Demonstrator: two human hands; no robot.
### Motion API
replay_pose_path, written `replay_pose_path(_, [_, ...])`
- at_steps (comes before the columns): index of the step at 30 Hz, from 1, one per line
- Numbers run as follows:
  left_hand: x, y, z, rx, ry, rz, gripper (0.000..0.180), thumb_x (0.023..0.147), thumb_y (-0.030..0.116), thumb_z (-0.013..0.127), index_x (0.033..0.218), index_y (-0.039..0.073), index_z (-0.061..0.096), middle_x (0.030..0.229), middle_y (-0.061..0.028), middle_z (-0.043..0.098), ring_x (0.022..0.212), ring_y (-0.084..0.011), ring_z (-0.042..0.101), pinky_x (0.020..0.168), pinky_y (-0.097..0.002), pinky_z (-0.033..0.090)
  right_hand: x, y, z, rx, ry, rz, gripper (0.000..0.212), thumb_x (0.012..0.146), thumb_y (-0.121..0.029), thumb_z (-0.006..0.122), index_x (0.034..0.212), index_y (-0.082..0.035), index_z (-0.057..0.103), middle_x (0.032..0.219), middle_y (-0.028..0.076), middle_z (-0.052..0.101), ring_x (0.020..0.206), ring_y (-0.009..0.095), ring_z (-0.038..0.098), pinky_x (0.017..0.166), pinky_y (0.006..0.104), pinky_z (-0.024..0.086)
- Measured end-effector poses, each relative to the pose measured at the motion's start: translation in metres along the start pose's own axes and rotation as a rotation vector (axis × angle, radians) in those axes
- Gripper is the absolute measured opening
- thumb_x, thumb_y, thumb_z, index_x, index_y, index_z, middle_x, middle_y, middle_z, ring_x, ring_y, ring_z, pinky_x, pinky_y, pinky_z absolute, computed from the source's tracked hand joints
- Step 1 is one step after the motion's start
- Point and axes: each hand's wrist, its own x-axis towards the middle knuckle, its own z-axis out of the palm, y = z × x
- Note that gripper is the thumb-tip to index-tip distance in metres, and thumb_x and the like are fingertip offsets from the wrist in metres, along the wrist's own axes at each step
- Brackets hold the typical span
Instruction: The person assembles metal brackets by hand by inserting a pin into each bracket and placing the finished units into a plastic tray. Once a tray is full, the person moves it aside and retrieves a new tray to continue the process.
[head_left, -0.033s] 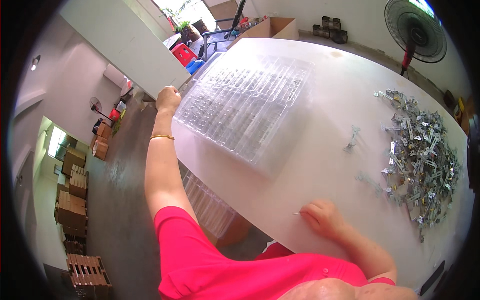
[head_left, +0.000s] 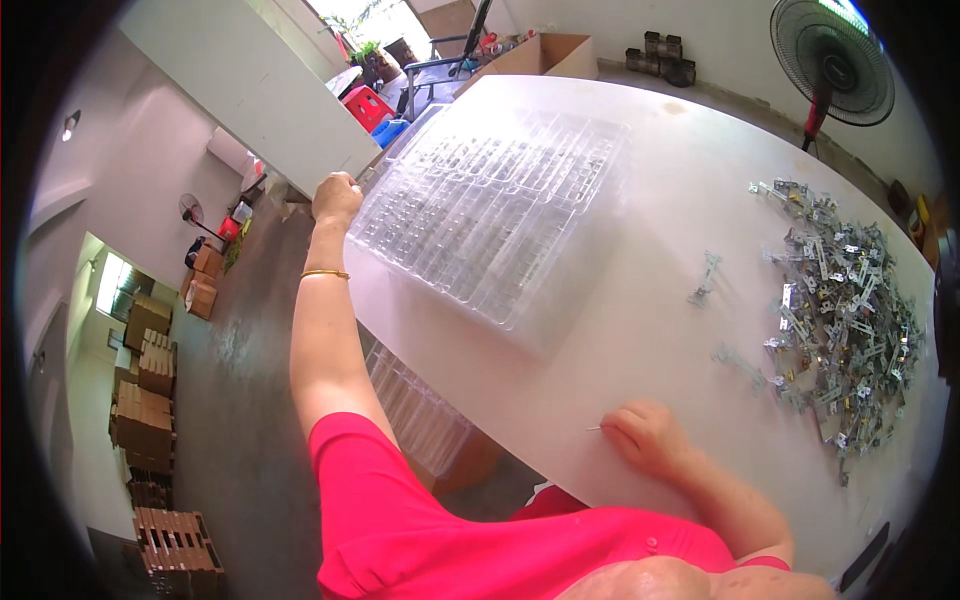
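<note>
My left hand (head_left: pixel 338 198) is stretched far out at the table's left edge. Its fingers are curled closed beside the left side of the stacked clear plastic trays (head_left: pixel 430 265); what they hold, if anything, is hidden. The trays have long compartments with small metallic pieces showing in them. My right hand (head_left: pixel 645 435) rests low on the white table (head_left: pixel 600 340), closed, with a thin pale stick (head_left: pixel 594 428) poking out from its fingers. A few loose metal brackets (head_left: pixel 706 280) lie between the trays and a big heap of metal brackets (head_left: pixel 850 310) on the right.
More clear trays (head_left: pixel 415 410) stand below the table's left edge. A black fan (head_left: pixel 832 70) is beyond the far right edge. Behind the table are an open cardboard box (head_left: pixel 570 55), a chair and a red stool (head_left: pixel 367 107). Stacked cartons (head_left: pixel 145 420) line the left.
</note>
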Motion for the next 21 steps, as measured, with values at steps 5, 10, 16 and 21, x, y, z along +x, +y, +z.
replay_pose_path(5, [0.007,-0.009,0.011,-0.002,-0.078,-0.024,0.018,0.084,0.019,0.066,0.094,0.009,0.077,0.104,-0.0158,0.073,0.101,-0.0325,0.070,0.091,-0.0418,0.055,0.001,-0.002,-0.002,0.008,0.005,-0.008,0.006,0.083,-0.006,0.068,0.088,-0.006,0.065,0.079,0.010,0.063,0.072,0.031,0.063,0.064,0.0406,0.049])
replay_pose_path(10, [0.014,-0.015,0.019,0.040,-0.095,-0.020,0.018,0.082,0.016,0.065,0.093,0.009,0.078,0.104,-0.0175,0.073,0.102,-0.0332,0.070,0.092,-0.0416,0.055,0.003,0.001,-0.001,0.003,0.008,-0.013,0.007,0.083,-0.007,0.069,0.089,-0.006,0.065,0.080,0.010,0.064,0.072,0.030,0.063,0.065,0.0396,0.050])
replay_pose_path(16, [0.010,-0.011,0.017,0.008,-0.106,-0.061,0.019,0.080,0.013,0.065,0.092,0.007,0.078,0.103,-0.0191,0.073,0.102,-0.0343,0.070,0.092,-0.0416,0.055,0.005,-0.003,-0.004,0.003,-0.007,-0.001,0.007,0.083,-0.007,0.069,0.090,-0.006,0.066,0.080,0.011,0.065,0.073,0.030,0.064,0.065,0.0398,0.051])
replay_pose_path(21, [0.004,-0.012,0.015,-0.006,-0.098,-0.067,0.019,0.080,0.013,0.065,0.093,0.007,0.077,0.103,-0.0195,0.073,0.102,-0.0350,0.070,0.092,-0.0412,0.054,-0.001,-0.006,-0.002,0.022,-0.012,0.009,0.006,0.084,-0.007,0.068,0.090,-0.006,0.066,0.080,0.011,0.064,0.073,0.031,0.063,0.065,0.0407,0.051])
